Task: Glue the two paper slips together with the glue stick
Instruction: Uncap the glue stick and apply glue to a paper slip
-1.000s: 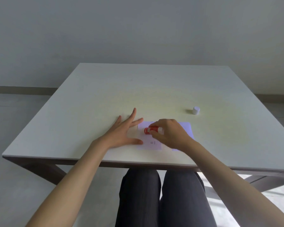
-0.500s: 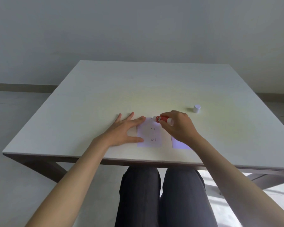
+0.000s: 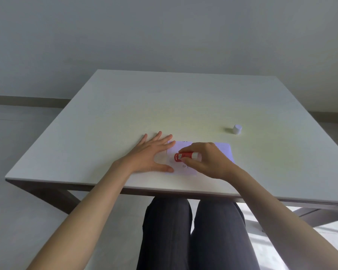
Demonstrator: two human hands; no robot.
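The left hand (image 3: 151,154) lies flat on the surface (image 3: 109,121), palm down, fingers (image 3: 156,136) spread wide and holding nothing. Its index fingertip and thumb tip rest on the left edge of the near slip (image 3: 183,168), pinning it down.

That slip is pale, lies near the front edge of the surface and carries a few small printed marks, too small to read. The second slip (image 3: 223,150) lies just to its right, pale lilac, and reaches a little farther back; the right hand covers the line where the two meet, so whether they overlap or only touch cannot be told.

The glue stick (image 3: 184,156) lies almost level over the near slip, its red body pointing left and its white end to the right. Whether its left tip touches the paper cannot be told. The right hand (image 3: 209,160) is closed around it, index finger along the top and thumb below, the other fingers curled behind.

Farther right and back, well apart from the slips, a small white cap (image 3: 237,129) stands upright on the surface.

Below the front edge, two legs in dark trousers (image 3: 191,234) show.
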